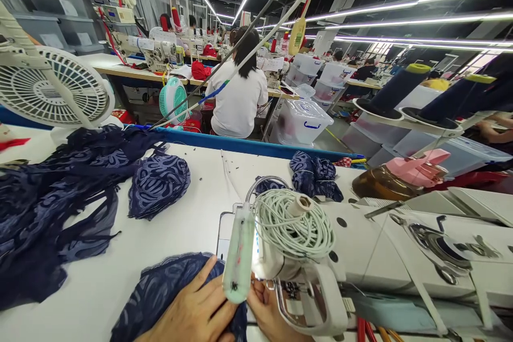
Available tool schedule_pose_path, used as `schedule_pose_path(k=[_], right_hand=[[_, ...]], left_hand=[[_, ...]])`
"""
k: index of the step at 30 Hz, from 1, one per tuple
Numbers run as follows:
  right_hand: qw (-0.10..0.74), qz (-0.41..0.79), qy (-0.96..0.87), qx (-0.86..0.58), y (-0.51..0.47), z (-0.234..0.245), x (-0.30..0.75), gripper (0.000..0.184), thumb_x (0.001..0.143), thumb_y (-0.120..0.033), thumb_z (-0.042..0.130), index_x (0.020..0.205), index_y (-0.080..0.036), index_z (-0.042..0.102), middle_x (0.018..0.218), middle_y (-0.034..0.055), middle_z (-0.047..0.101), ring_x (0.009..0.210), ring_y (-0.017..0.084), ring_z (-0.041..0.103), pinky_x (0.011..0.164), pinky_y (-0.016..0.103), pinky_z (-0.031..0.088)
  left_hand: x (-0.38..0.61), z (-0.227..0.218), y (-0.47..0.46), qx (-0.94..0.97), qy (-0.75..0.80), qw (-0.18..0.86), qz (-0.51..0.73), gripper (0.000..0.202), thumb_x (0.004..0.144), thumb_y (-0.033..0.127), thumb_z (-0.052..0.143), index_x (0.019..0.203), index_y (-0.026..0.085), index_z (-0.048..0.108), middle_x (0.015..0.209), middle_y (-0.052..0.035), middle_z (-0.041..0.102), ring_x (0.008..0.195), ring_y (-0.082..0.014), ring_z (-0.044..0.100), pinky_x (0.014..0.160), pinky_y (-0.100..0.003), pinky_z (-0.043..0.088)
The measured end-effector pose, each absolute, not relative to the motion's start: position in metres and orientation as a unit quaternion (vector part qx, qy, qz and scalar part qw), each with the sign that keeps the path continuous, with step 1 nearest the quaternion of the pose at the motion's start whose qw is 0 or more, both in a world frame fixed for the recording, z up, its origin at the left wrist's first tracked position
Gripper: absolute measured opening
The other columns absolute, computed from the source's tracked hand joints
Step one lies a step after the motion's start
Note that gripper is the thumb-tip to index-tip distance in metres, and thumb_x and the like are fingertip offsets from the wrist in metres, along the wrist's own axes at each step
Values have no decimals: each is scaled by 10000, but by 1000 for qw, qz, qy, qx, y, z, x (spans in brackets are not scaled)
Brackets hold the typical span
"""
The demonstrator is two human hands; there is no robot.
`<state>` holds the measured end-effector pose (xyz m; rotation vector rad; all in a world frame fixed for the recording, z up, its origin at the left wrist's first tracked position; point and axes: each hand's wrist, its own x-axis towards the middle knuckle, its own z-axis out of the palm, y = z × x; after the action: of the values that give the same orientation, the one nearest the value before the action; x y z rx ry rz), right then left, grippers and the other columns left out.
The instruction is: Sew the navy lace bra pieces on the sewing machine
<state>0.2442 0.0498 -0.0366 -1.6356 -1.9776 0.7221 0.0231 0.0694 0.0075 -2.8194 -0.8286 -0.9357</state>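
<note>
A navy lace piece (168, 288) with an overlocked edge lies on the white table beside the sewing machine (280, 267). On top of it my left hand (196, 310) rests with fingers stretched out and spread, pressing the cloth near the needle area. My right hand (272, 312) is at the piece's right edge, under the machine head. Its fingers are curled together and partly hidden, so what they pinch does not show. A pale green plastic guard (239, 256) covers some fingertips and the needle area. Coiled pale green cord (294, 222) sits on the machine.
Navy lace parts (52, 192) are heaped at left, near a stacked lace cup (159, 184). Tied lace bundles (315, 175) lie behind the machine. A white fan (50, 88), a pink-lidded bottle (396, 176) and thread cones (401, 88) surround the table. A person (238, 91) sits ahead.
</note>
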Motion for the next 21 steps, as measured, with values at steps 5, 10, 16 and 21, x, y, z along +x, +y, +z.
schedule_pose_path(k=[5, 10, 16, 21], right_hand=[[230, 258, -725, -596, 53, -28, 240, 247, 919, -456, 536, 1063, -335, 697, 840, 48, 732, 892, 291, 699, 795, 407, 571], [222, 224, -735, -600, 52, -23, 237, 244, 902, -432, 556, 1081, -357, 703, 887, 42, 743, 954, 305, 688, 831, 411, 556], [207, 160, -752, -605, 52, -27, 235, 250, 977, -318, 483, 1045, -354, 721, 781, 6, 732, 762, 228, 706, 726, 314, 574], [192, 85, -771, -601, 41, -29, 235, 366, 944, -157, 515, 1168, -368, 714, 1027, 37, 765, 885, 304, 725, 880, 474, 547]], left_hand=[[23, 6, 70, -918, -265, 40, -293, 358, 973, 324, 538, 1243, 110, 635, 1162, -91, 730, 1203, -205, 609, 1199, -392, 334], [26, 2, 70, -911, -262, 53, -314, 282, 974, 310, 535, 1130, 131, 686, 1119, -61, 742, 1157, -202, 634, 1243, -411, 215], [28, 2, 69, -905, -278, 58, -316, 298, 963, 368, 571, 1123, 145, 686, 1145, -38, 738, 1152, -186, 628, 1260, -420, 129], [29, -1, 69, -906, -284, 51, -311, 351, 934, 385, 617, 1180, 139, 657, 1181, -36, 725, 1186, -180, 604, 1256, -401, 178]])
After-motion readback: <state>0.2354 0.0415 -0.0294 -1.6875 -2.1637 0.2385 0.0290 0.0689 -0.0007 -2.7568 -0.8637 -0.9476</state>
